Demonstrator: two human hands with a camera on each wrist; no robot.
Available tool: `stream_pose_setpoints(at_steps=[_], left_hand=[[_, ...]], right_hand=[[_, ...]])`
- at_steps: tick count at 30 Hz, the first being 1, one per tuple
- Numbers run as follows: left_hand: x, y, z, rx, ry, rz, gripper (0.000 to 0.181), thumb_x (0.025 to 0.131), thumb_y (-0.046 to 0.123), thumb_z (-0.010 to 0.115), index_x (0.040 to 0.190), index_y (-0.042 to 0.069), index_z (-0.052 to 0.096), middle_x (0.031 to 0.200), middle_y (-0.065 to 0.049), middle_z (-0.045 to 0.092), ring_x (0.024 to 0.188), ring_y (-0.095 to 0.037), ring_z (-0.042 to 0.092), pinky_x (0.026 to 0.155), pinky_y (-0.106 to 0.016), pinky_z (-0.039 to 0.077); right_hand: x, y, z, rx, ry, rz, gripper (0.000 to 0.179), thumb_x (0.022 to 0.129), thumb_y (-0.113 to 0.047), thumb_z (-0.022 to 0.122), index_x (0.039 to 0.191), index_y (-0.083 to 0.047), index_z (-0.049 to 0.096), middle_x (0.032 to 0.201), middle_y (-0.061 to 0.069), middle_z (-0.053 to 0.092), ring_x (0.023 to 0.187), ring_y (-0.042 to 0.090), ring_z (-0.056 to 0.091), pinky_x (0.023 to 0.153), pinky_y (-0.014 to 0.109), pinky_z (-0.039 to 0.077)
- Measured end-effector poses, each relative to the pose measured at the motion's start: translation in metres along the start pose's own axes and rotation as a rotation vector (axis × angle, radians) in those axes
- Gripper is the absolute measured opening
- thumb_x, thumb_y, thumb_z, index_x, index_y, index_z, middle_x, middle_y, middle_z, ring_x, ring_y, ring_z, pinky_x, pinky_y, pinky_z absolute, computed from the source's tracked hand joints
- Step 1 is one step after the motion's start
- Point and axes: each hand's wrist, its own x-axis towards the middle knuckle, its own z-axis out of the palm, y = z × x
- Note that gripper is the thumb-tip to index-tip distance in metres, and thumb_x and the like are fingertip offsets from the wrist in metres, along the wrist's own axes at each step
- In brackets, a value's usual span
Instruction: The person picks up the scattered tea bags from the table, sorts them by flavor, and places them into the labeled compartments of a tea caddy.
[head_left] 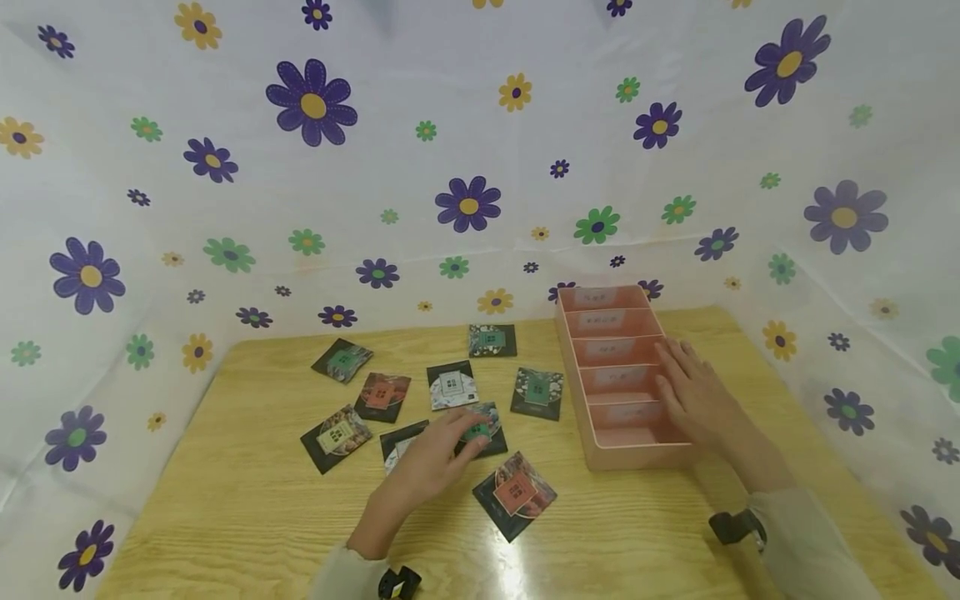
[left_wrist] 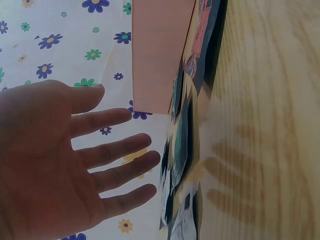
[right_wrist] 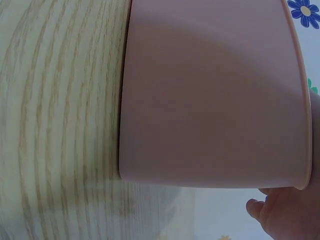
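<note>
In the head view, nine packets (head_left: pixel 452 385) lie on the desk (head_left: pixel 270 517), from left of centre to the middle of the frame. Just below centre, the left hand (head_left: pixel 435 454) hovers over a green packet (head_left: pixel 495 437) and a white packet (head_left: pixel 393 448), its fingers extended and holding nothing. A red packet (head_left: pixel 515 495) lies to its lower right. Right of centre stands a pink box (head_left: pixel 637 457) with five labelled compartments; the right hand (head_left: pixel 693 396) rests along its right rim, fingers fairly straight. Flowered cloth (head_left: pixel 375 171) fills the upper frame.

In the left wrist view, the left palm shows at left, fingers spread, apart from the packets at centre.

In the right wrist view, the box wall fills the middle; the right hand, mostly hidden, shows at lower right.
</note>
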Motion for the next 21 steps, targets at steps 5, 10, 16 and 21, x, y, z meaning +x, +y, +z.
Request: stream_pose_setpoints(at_steps=[5,10,16,21], left_hand=[[0.003,0.005,0.005,-0.007,-0.03,0.005,0.04,0.109,0.031,0.052,0.141,0.008,0.06,0.142,-0.014,0.057,0.13,-0.037,0.055,0.102,-0.057,0.048],[0.005,0.008,0.009,-0.023,-0.073,0.019,0.038,0.107,0.027,0.058,0.139,0.007,0.061,0.135,-0.011,0.062,0.123,-0.032,0.061,0.098,-0.051,0.052],[0.006,0.01,0.012,-0.035,-0.126,0.055,0.036,0.103,0.019,0.065,0.136,0.005,0.063,0.132,-0.012,0.064,0.115,-0.03,0.064,0.093,-0.045,0.055],[0.004,0.014,0.017,-0.002,-0.173,0.038,0.041,0.099,0.02,0.071,0.138,0.009,0.062,0.135,-0.009,0.061,0.113,-0.025,0.064,0.091,-0.038,0.055]], right_hand=[[0.002,0.004,0.003,0.016,0.033,-0.035,0.055,0.11,-0.02,0.039,0.155,0.01,0.031,0.161,0.033,0.024,0.148,0.055,0.02,0.111,0.075,0.023],[0.004,0.007,0.004,0.036,0.033,-0.056,0.054,0.11,-0.02,0.039,0.154,0.01,0.032,0.161,0.034,0.022,0.149,0.054,0.016,0.11,0.076,0.023],[0.005,0.006,0.003,0.048,0.005,-0.048,0.055,0.11,-0.019,0.038,0.155,0.01,0.03,0.163,0.034,0.018,0.151,0.053,0.011,0.113,0.075,0.019],[0.005,0.007,0.006,0.038,-0.003,-0.033,0.055,0.109,-0.02,0.038,0.155,0.01,0.03,0.163,0.034,0.018,0.151,0.053,0.011,0.112,0.075,0.02]])
